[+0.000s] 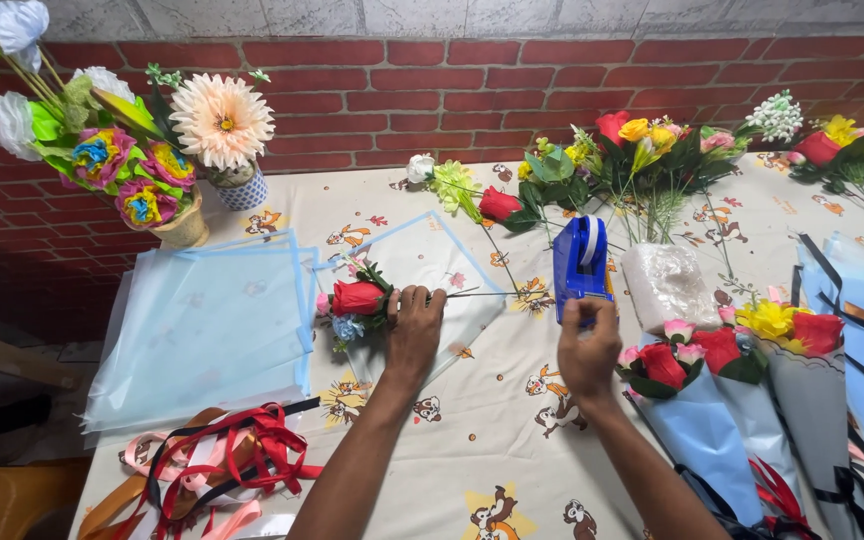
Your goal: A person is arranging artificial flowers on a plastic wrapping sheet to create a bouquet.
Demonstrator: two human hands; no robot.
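Centre frame, the left hand has its grip closed on a small red-rose posy lying on pale blue wrapping sheet. The right hand pinches tape at the blue plastic tape dispenser. Light, crushable blooms; best held by the stems.

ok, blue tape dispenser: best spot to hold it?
Probably the lower body of the blue tape dispenser, from the near side. It stands upright on the table, the roll sits at the top, and the right hand already reaches its base there.
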